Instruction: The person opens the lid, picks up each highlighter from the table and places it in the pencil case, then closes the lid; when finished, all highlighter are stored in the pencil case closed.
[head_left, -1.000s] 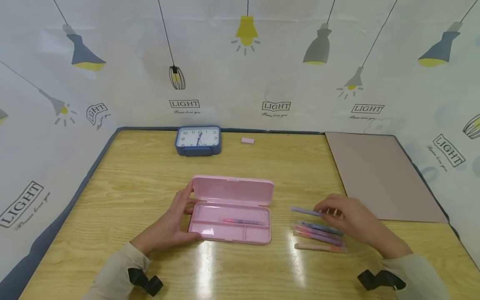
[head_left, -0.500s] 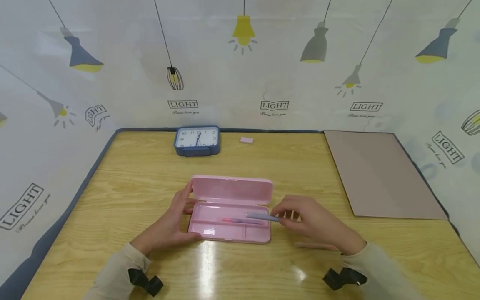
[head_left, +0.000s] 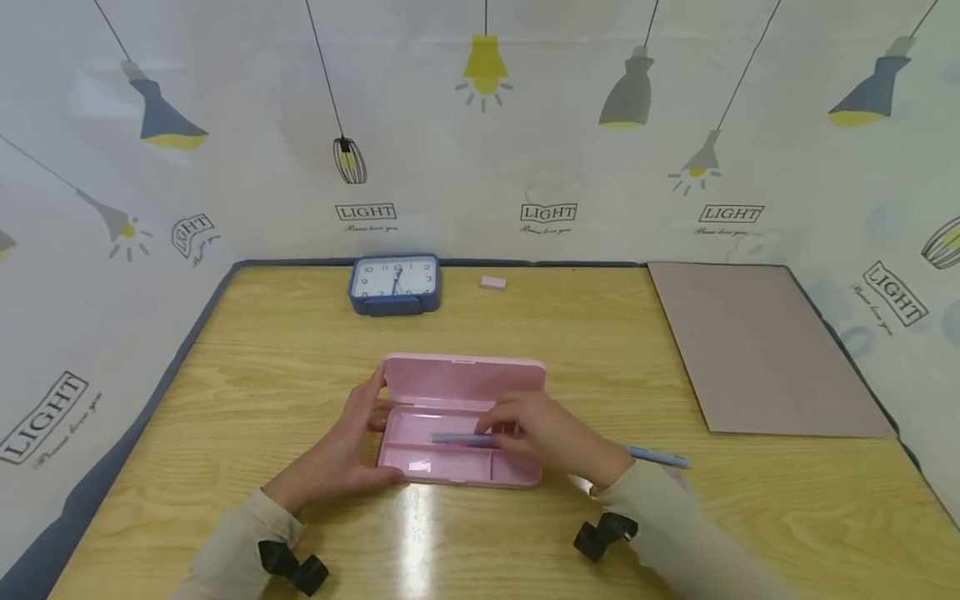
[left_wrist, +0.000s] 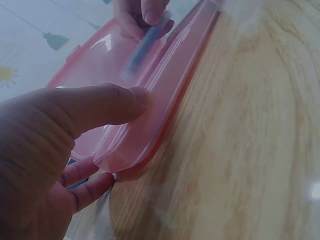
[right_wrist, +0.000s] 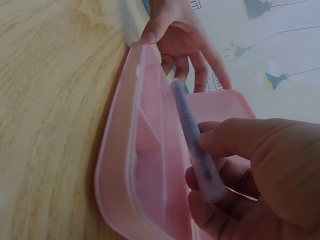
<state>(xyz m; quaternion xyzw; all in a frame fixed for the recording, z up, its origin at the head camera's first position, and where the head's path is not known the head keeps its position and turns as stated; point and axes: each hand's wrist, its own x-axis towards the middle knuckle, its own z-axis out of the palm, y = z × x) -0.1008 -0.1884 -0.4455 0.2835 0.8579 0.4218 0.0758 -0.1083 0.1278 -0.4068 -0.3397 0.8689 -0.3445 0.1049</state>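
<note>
A pink pencil case (head_left: 442, 381) lies with its lid raised, its tray split into compartments. My left hand (head_left: 351, 446) grips the case's left end, thumb at the front corner and fingers behind, as the left wrist view shows too. Between thumb and fingers my right hand (head_left: 551, 432) pinches a blue-grey pen (right_wrist: 192, 135) over the long rear compartment, roughly parallel to it. In the head view a bit of red shows under this pen, from another pen in the tray, mostly hidden. Right of the case, a blue pen (head_left: 658, 456) lies on the table, partly behind the right sleeve.
A blue clock (head_left: 395, 285) stands at the back, and a small pink eraser (head_left: 493, 283) lies right of it. A flat grey-brown board (head_left: 772, 350) covers the table's back right. The right forearm hides most of the other pens beside the case.
My right hand has carried the blue-grey pen leftward from beside the loose pens to over the case's rear compartment. My left hand keeps its hold on the case.
</note>
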